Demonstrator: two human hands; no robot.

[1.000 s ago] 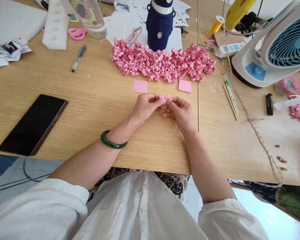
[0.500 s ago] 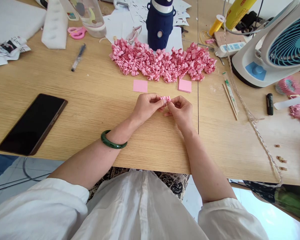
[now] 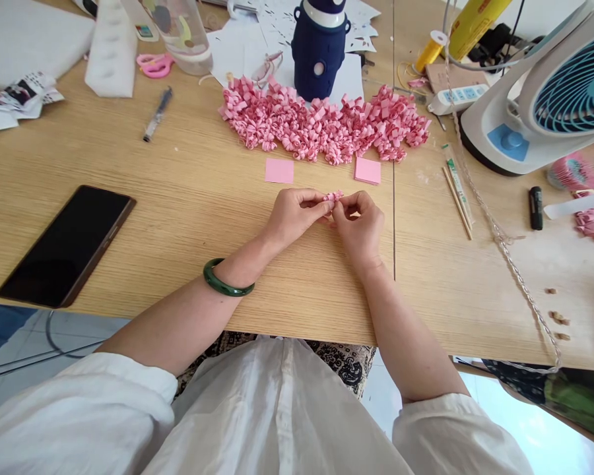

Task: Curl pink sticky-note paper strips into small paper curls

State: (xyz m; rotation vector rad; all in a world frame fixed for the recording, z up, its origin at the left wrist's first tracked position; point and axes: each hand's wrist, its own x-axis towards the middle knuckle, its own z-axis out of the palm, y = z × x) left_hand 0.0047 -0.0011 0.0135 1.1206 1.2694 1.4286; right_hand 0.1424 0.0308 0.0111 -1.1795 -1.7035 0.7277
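Note:
A small curled pink paper flower [image 3: 333,196] is pinched between my two hands above the wooden table. My left hand [image 3: 297,214], its wrist in a dark green bangle [image 3: 228,285], has thumb and fingers closed on the flower from the left. On the other side, the fingertips of my right hand [image 3: 360,224] press together at the flower's edge. Behind the hands lie a single-looking pink paper sheet [image 3: 279,171] and a small stack of pink paper [image 3: 367,170]. Beyond them spreads a long heap of curled pink paper flowers [image 3: 321,128].
A dark blue bottle [image 3: 319,56] stands behind the heap. To the left are a phone [image 3: 66,247], a pen [image 3: 157,114] and pink scissors [image 3: 155,64]. At the right stand a fan [image 3: 539,99] and a power strip [image 3: 458,97], with a twisted cord [image 3: 497,231] across the table.
The flower has turned slightly between my fingers, and its curled tips now point more up and right. My hands stay together in nearly the same place; the whole view has shifted a little.

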